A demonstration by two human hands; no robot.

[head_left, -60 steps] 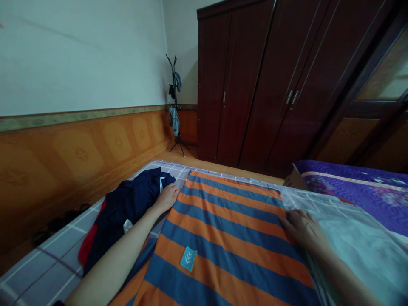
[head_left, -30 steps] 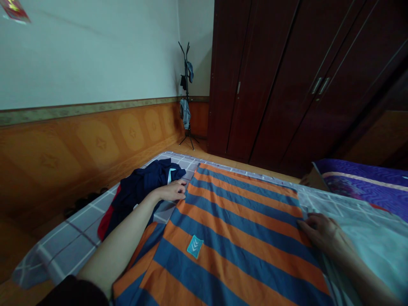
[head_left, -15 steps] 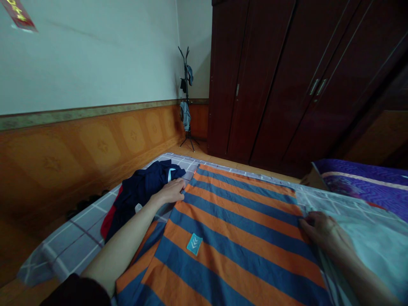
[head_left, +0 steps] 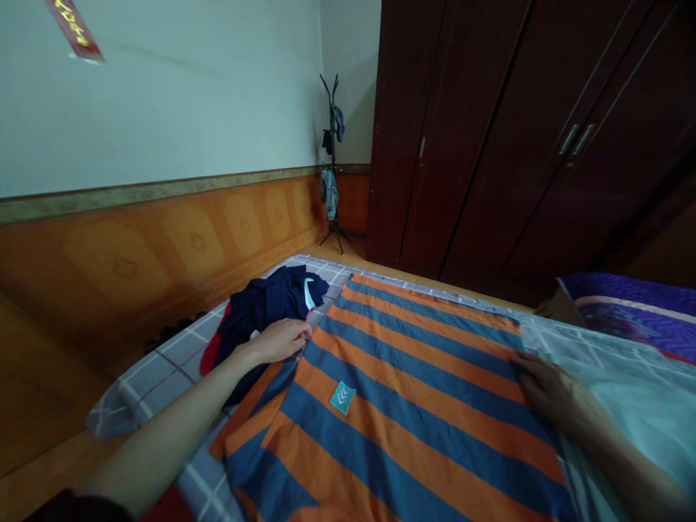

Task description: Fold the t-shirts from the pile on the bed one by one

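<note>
Since the earlier frame, the left hand (head_left: 280,341) has slid down the striped garment's (head_left: 402,377) left edge, away from the bed's (head_left: 157,380) far edge, where the garment's top end lies. Its fingers curl; I cannot tell whether they pinch cloth. The right hand (head_left: 549,388), fingers extended, overlaps the right edge. Checked bedding shows left of the navy clothing (head_left: 266,301). The striped garment's near end is cut off; the right fingers look dark.

Orange-and-blue striped garment (head_left: 413,388): teal patch (head_left: 343,398), stacked white chevrons | pale wall (head_left: 206,123): red strip (head_left: 75,29), yellow characters (too blurred to read)
</note>
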